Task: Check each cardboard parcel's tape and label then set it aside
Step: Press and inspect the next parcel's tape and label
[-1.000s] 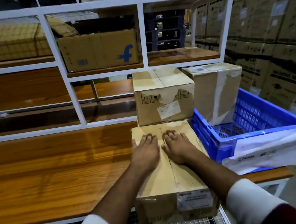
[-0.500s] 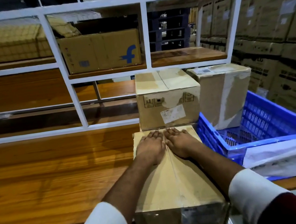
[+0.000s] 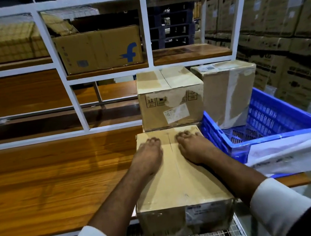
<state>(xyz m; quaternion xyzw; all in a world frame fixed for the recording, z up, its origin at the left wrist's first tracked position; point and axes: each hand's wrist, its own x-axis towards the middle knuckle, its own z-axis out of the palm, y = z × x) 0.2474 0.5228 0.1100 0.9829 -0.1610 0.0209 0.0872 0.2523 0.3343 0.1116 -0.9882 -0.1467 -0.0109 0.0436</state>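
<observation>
Both hands flat, fingers extended, on top of cardboard parcel point(image 3: 179, 177) at lower centre: left hand point(image 3: 148, 157) left of the tape seam point(image 3: 172, 151), right hand point(image 3: 192, 148) right. Nothing gripped.

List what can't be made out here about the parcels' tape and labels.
Head view only:
- Near parcel front label: blurred, unreadable.
- Its centre seam: far end flanked by left hand and right hand; tape condition unclear.
- Rear parcel sticker: too small.
- Parcel in blue crate: base hidden by crate wall.
</observation>
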